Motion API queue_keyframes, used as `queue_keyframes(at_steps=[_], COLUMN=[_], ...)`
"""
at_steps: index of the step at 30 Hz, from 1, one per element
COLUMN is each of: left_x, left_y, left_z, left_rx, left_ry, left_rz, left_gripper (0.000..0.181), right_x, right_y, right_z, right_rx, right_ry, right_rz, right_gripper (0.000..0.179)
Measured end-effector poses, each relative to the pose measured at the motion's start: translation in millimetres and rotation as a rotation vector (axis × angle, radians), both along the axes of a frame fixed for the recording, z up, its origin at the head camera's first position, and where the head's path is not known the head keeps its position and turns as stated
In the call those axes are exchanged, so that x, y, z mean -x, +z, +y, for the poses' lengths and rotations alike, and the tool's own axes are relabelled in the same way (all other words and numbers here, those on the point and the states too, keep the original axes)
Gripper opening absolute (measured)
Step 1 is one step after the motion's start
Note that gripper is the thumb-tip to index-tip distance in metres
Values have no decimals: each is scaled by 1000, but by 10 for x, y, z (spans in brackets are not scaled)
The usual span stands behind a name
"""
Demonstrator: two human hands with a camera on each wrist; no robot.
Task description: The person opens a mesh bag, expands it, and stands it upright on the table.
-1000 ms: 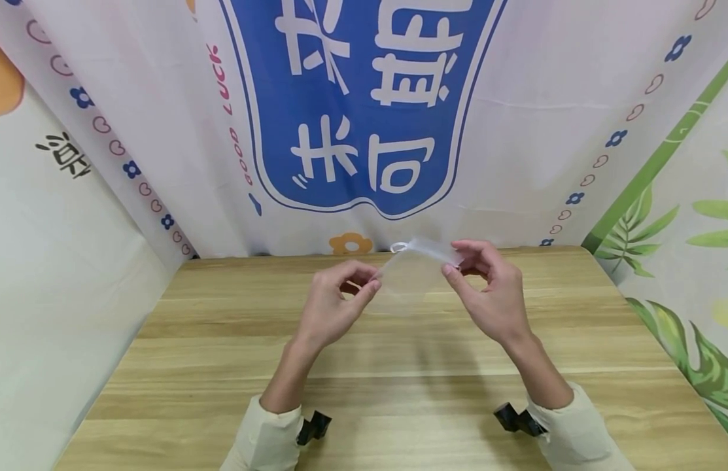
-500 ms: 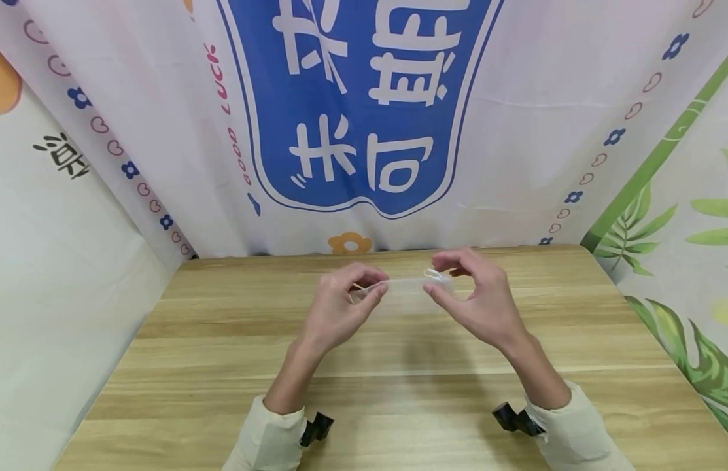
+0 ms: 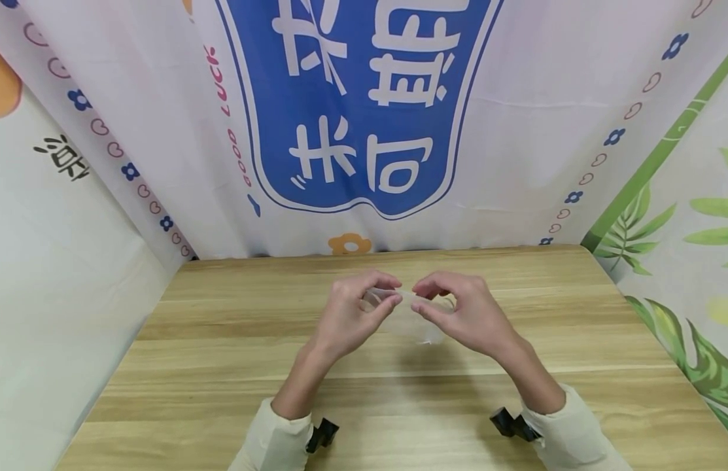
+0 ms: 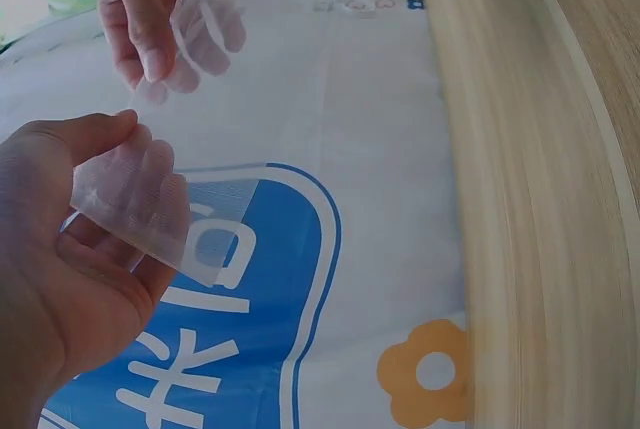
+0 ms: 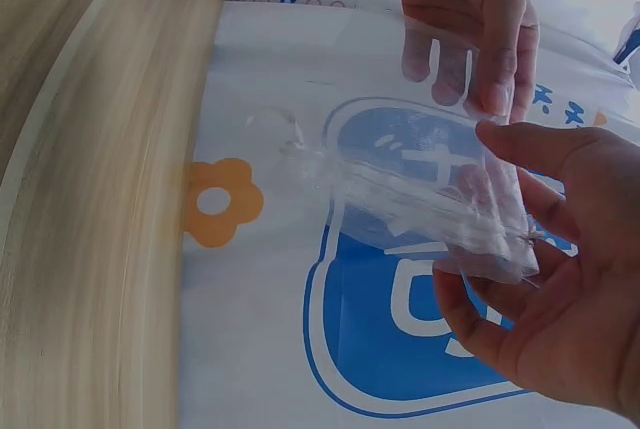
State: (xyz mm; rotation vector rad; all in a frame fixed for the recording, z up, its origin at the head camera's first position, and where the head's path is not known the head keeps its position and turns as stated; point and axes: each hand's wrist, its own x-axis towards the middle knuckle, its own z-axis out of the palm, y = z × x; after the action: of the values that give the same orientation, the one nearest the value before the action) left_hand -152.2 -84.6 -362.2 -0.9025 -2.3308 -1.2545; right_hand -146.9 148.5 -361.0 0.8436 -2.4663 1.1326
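Note:
A sheer, translucent drawstring bag (image 3: 406,320) hangs between both hands above the table. My left hand (image 3: 353,313) pinches one edge of it between thumb and fingers. The right hand (image 3: 468,315) pinches the same stretch of edge a short gap away. In the left wrist view, the bag (image 4: 225,234) drapes over the left fingers, which show through it. The right wrist view has the gathered drawstring band (image 5: 410,194) lying near the right fingers, with a thin string loop (image 5: 290,134) at its end. Whether the bag's mouth is open is unclear.
The wooden table (image 3: 222,366) spreads beneath both hands. A printed white curtain (image 3: 517,163) with a blue panel stands along its back edge. Patterned cloths hang at the left (image 3: 57,261) and right (image 3: 693,261). A small black device (image 3: 513,424) sits at each cuff.
Both hands have drawn closer together and slightly nearer the body. The bag's drawstring end has swung from the far side to the right, and the bag now sags below the hands.

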Motion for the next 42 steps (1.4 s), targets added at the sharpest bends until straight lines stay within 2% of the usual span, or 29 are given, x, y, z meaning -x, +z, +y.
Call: queue_keyframes(at_steps=[4,9,17,26,34,42], left_x=[-2,1,35,66,51,37], left_y=[0,14,48,61,78,87], left_z=[5,-29,-152,-223,-232,-204], left_rx=[-13,-40,-103,-154,-197,-182], left_ry=[6,25,61,64,74,49], left_rz=[21,-14,-61,-85,-63,-84], left_gripper=[18,21,18,16,13,11], right_x=[-5,1,32,44,46,25], right_y=[-3,14,19,18,23,39], right_z=[-1,13,49,72,79,50], right_rx=[-5,42,227,356,299,261], right_ry=[7,-22,-75,-59,-63,-49], right_rz=[-11,-5,-19,-56,-140,-155], right_gripper=[6,7,7,6,11,10])
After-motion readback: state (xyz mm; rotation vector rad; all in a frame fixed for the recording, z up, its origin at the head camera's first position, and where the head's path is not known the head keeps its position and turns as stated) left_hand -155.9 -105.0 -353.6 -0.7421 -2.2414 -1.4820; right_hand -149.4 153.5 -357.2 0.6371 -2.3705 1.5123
